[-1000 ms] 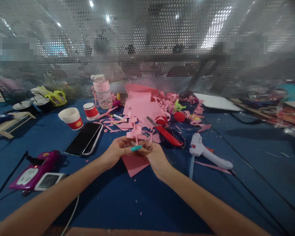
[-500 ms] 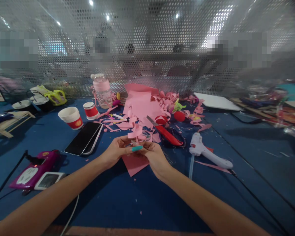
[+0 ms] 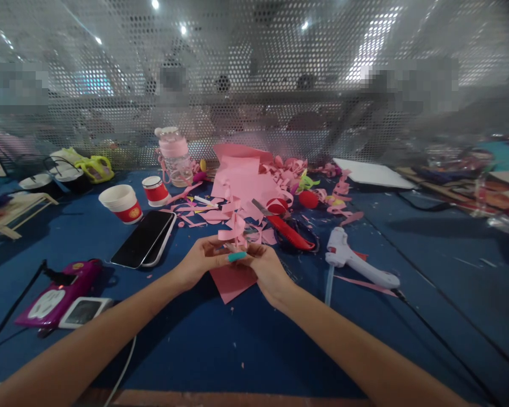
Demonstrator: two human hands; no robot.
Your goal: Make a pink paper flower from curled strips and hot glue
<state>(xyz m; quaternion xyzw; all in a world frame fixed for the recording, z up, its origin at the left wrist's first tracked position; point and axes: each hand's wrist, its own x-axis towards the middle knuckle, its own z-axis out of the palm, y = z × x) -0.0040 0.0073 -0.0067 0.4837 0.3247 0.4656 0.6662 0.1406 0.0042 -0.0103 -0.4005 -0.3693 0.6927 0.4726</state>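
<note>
My left hand (image 3: pixel 201 262) and my right hand (image 3: pixel 268 269) meet at the middle of the table, fingers closed together on a cut pink paper piece (image 3: pixel 234 227) whose curled strips stick up above them. The left thumb, with a long teal nail, lies across the lower end of the piece; the exact grip is partly hidden by the fingers. Below the hands a flat pink paper sheet (image 3: pixel 233 285) lies on the table. Just beyond the right hand rest scissors with red handles (image 3: pixel 292 233). A white glue gun (image 3: pixel 356 260) with a clear glue stick lies farther right.
Pink scraps and sheets (image 3: pixel 248 181) pile up ahead, before a perforated metal screen (image 3: pixel 254 118). At left stand paper cups (image 3: pixel 125 204), a pink-banded bottle (image 3: pixel 173 158), a black-screened phone (image 3: pixel 142 240) and a purple device (image 3: pixel 63 291). The glue gun's cord (image 3: pixel 445 345) runs right.
Both hands keep their hold on the pink paper piece, and its curled strips show slightly more above the fingers. At the far left edge, another person's hand has come into view.
</note>
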